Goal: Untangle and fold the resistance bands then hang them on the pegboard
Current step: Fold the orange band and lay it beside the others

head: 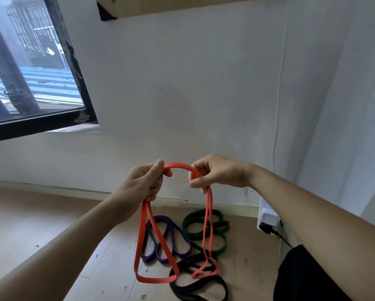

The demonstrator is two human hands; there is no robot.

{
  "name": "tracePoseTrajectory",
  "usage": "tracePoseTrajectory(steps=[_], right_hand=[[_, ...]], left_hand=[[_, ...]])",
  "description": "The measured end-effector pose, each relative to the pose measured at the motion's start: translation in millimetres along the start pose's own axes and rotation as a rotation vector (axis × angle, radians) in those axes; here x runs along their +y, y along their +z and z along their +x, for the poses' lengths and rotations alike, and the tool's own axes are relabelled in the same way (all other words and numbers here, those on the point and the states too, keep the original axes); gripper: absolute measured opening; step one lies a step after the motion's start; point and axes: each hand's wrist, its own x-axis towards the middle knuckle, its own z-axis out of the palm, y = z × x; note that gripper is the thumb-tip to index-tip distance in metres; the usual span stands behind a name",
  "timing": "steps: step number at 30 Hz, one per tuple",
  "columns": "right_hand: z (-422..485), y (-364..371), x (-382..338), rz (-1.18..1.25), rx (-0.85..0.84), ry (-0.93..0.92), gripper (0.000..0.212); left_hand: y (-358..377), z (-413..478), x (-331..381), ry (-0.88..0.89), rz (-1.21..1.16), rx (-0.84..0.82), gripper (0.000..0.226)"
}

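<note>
I hold an orange-red resistance band [180, 166] in the air before a white wall. My left hand [143, 183] grips one end of its arched middle, and my right hand [217, 172] pinches the other end. Two long loops of the band hang down from my fists toward the floor. On the floor below lie a purple band [167, 240], a green band [206, 227] and a black band [195, 285], each coiled in loops. The wooden pegboard [182, 5] shows only as its lower edge at the top of the view.
A window [30, 68] with a dark frame fills the upper left. A white power strip [268, 218] with a black plug and cable sits by the wall at the right. The wooden floor [51, 224] carries small bits of debris. Dark clothing [301, 274] is at lower right.
</note>
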Motion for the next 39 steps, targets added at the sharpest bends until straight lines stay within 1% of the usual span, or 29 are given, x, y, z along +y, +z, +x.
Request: tracePoseTrajectory(steps=[2,6,10,12,14,16,20,25,28,31,35,37,39], right_hand=[[4,10,-12,0.015,0.003,-0.048,0.013],[8,17,-24,0.06,0.074,-0.121,0.031],[6,19,-26,0.139,0.041,-0.132,0.036],[6,20,-30,0.178,0.074,-0.133,0.036],[6,19,-33,0.261,0.153,-0.147,0.034],[7,15,-35,0.385,0.258,-0.177,0.033],[9,6,-34,0.576,0.487,-0.218,0.035],[8,-8,-25,0.702,0.719,-0.208,0.036],[4,-21,-13,0.722,0.805,-0.164,0.035],[-2,-32,-3,0.756,0.889,-0.115,0.036],[-8,-44,5,0.831,0.979,-0.106,0.037],[-10,-47,8,0.838,0.997,-0.111,0.037],[-11,-49,10,0.825,1.007,-0.115,0.036]], left_hand=[[3,1,-2,0.009,0.05,-0.003,0.046],[-1,0,-4,0.017,0.077,0.035,0.046],[-8,-4,-8,0.016,0.132,-0.043,0.05],[-10,-6,-12,0.037,0.175,-0.09,0.048],[-10,-9,-17,0.032,0.234,-0.095,0.034],[-9,-10,-25,-0.015,0.288,-0.093,0.023],[-13,-13,-42,-0.099,0.352,-0.117,0.022],[-11,-17,-60,-0.207,0.288,-0.122,0.026],[-13,-18,-68,-0.233,0.238,-0.127,0.031],[-15,-19,-74,-0.25,0.226,-0.148,0.03],[-23,-20,-84,-0.349,0.228,-0.272,0.024],[-28,-21,-89,-0.381,0.294,-0.33,0.022],[-34,-24,-96,-0.409,0.454,-0.382,0.019]])
